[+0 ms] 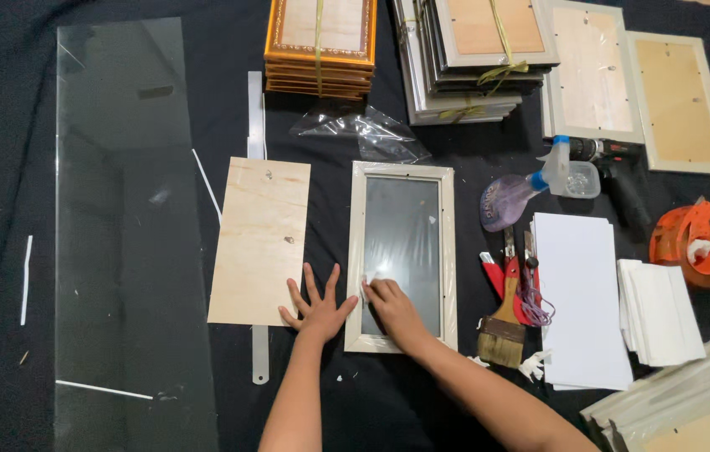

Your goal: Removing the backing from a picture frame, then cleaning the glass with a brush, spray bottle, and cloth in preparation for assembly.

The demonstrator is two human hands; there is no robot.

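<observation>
Both forearms cut off below; left hand [319,308] splayed flat, right hand [390,303] pressed on framed glass [402,251], whatever is pinched unclear.

The scene was a picture-framing workshop, seen from above. A bench [3,167] draped in black cloth filled the frame. Along the top edge stood tied stacks of gilt frames [320,42] and pale frames [476,59]. A long sheet of glass [125,234] lay at the left, with a plywood backing board [260,240] beside it. At the right sat a cordless drill [622,172], a spray bottle [518,194], a paintbrush [503,331], an orange tape dispenser [694,243] and white card sheets [579,297].
</observation>
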